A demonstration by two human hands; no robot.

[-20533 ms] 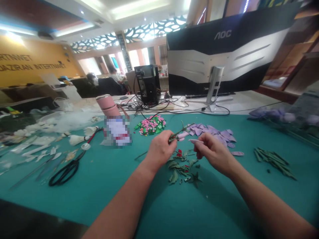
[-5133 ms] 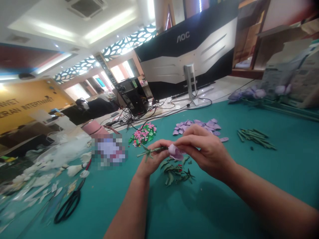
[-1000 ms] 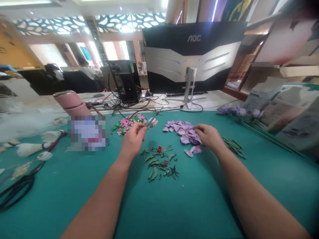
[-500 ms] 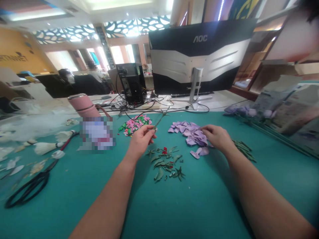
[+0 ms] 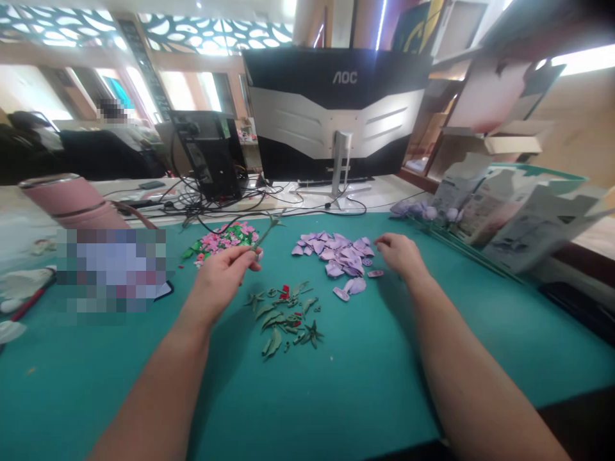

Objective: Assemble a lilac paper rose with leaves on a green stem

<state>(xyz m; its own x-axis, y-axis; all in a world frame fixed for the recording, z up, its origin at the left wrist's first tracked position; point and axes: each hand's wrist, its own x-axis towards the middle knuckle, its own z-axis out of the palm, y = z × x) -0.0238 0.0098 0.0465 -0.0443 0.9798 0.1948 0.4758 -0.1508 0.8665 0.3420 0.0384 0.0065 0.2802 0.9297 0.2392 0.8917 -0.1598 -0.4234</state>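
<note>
A thin green artificial flower stem [image 5: 268,232] is pinched in my left hand [image 5: 229,272], tip up, above the green tabletop [image 5: 365,384]. My right hand [image 5: 400,251] is closed, its fingertips at the right edge of a pile of lilac plastic petals [image 5: 348,253]; whether anything is between them is hidden. Two small lilac oval pieces lie at that pile's near side. Between my forearms lie loose green leaf pieces [image 5: 273,318], a star-shaped green piece [image 5: 313,334] and some red bits [image 5: 285,292].
Pink and green pieces [image 5: 228,238] form a heap beyond my left hand. A pink bottle [image 5: 79,203] and a blurred-out item stand at left. Behind are a monitor [image 5: 336,109], a computer case [image 5: 206,157] and cables. Lilac flowers [image 5: 423,211] and boxes [image 5: 519,211] sit at right.
My view has turned right, so everything shifts left in the picture. My right hand has drawn slightly away from the petals, uncovering a small oval piece. My left hand still holds the stem.
</note>
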